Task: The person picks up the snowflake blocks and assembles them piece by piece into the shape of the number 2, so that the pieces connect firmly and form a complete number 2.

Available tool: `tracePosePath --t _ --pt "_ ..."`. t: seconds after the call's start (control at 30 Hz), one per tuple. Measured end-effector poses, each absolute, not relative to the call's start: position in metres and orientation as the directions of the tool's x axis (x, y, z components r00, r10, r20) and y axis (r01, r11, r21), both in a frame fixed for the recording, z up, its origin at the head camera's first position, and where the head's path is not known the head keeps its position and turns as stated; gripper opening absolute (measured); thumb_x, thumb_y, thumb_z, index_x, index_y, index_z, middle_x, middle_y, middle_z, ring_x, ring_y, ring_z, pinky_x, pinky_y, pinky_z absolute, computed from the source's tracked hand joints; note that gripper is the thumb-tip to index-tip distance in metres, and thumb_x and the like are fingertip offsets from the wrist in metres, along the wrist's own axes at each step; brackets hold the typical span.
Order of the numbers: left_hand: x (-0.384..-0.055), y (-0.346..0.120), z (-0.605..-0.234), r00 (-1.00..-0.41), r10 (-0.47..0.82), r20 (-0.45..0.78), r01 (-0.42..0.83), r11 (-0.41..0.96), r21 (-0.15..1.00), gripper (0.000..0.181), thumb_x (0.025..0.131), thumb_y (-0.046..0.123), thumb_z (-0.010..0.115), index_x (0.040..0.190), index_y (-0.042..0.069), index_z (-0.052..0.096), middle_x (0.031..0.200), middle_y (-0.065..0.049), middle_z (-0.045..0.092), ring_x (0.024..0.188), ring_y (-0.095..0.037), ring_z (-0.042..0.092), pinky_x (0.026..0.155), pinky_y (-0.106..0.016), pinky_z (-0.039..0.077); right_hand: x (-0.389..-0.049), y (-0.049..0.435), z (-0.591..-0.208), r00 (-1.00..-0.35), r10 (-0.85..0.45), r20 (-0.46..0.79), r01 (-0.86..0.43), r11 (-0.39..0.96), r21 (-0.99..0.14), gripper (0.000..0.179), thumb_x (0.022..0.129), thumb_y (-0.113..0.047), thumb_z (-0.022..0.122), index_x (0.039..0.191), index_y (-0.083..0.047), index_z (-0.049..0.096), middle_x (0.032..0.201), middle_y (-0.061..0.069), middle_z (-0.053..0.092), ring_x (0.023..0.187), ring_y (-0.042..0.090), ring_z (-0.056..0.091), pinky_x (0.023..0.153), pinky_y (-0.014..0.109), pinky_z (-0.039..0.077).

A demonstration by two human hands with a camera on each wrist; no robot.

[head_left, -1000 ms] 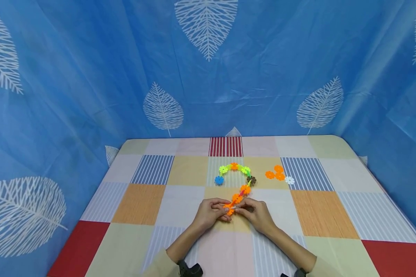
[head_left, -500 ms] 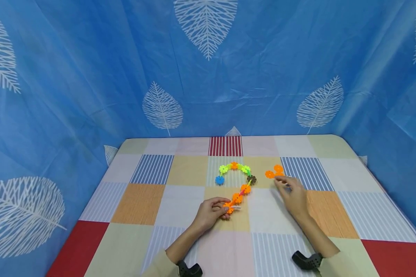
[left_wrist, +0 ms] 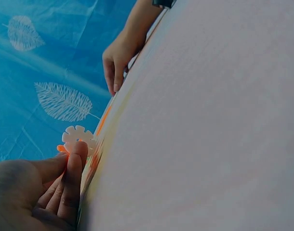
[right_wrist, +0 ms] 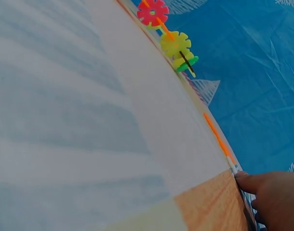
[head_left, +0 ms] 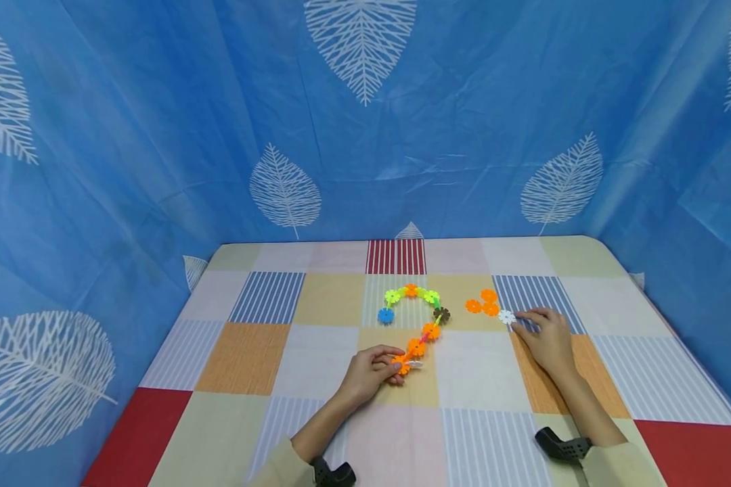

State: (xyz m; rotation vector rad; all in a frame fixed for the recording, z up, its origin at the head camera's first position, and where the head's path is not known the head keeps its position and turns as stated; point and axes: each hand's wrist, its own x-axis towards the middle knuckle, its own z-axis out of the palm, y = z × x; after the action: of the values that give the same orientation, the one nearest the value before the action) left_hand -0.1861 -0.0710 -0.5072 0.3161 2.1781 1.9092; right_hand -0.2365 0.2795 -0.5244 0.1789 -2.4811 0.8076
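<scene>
A curved chain of interlocking plastic flower discs (head_left: 411, 290) lies on the table in the head view, its far end a blue disc (head_left: 386, 316). My left hand (head_left: 368, 375) pinches the orange flower disc (head_left: 401, 365) at the near end. A white flower disc (left_wrist: 72, 134) stands beside the left fingertips, against the orange one. To the right, my right hand (head_left: 547, 339) reaches with thumb and index finger to the right edge of a loose white flower disc (head_left: 506, 316). In the right wrist view, the right thumb (right_wrist: 250, 183) is right at that white disc (right_wrist: 232, 163).
Loose orange flower discs (head_left: 489, 297) lie in a cluster just left of the loose white disc. A patchwork cloth (head_left: 317, 358) covers the table. Behind it hangs a blue curtain (head_left: 438, 135) with white leaf prints.
My right hand has left the near end of the chain and moved right and away to the loose white disc, passing near the orange cluster. My left hand has kept its hold.
</scene>
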Motion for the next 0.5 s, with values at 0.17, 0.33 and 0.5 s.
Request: tracePosePath --t 0.17,0.33,0.5 --pt "-0.187 -0.071 -0.508 -0.950 0.312 -0.023 0.017 0.123 0.992 0.020 0.086 0.001 0.062 0.106 0.000 0.063 0.073 -0.009 0.065 0.063 -0.021 0.066 0.059 -0.028 0.053 -0.239 0.280 -0.525 -0.852 0.015 0.523 -0.287 0.822 -0.492 0.029 0.074 -0.012 0.077 0.097 0.004 0.069 0.100 0.029 0.054 0.093 0.045 0.043 0.074 0.056 0.032" --pt "-0.187 -0.071 -0.508 -0.947 0.322 -0.007 0.040 0.140 0.989 0.020 0.086 0.002 0.062 0.106 0.000 0.064 0.072 -0.008 0.066 0.062 -0.019 0.066 0.059 -0.027 0.053 -0.239 0.279 -0.525 -0.871 -0.007 0.491 -0.275 0.834 -0.478 0.033 0.073 -0.018 0.078 0.100 -0.002 0.070 0.104 0.029 0.052 0.096 0.045 0.040 0.074 0.058 0.029" --pt "-0.187 -0.071 -0.510 -0.948 0.318 -0.012 0.034 0.136 0.990 0.019 0.086 0.001 0.062 0.105 0.000 0.064 0.072 -0.009 0.065 0.062 -0.021 0.066 0.058 -0.027 0.053 -0.235 0.270 -0.524 -0.879 0.017 0.476 -0.326 0.707 -0.627 0.023 0.075 -0.007 0.076 0.094 -0.001 0.065 0.088 0.018 0.062 0.081 0.021 0.051 0.074 0.028 0.039"
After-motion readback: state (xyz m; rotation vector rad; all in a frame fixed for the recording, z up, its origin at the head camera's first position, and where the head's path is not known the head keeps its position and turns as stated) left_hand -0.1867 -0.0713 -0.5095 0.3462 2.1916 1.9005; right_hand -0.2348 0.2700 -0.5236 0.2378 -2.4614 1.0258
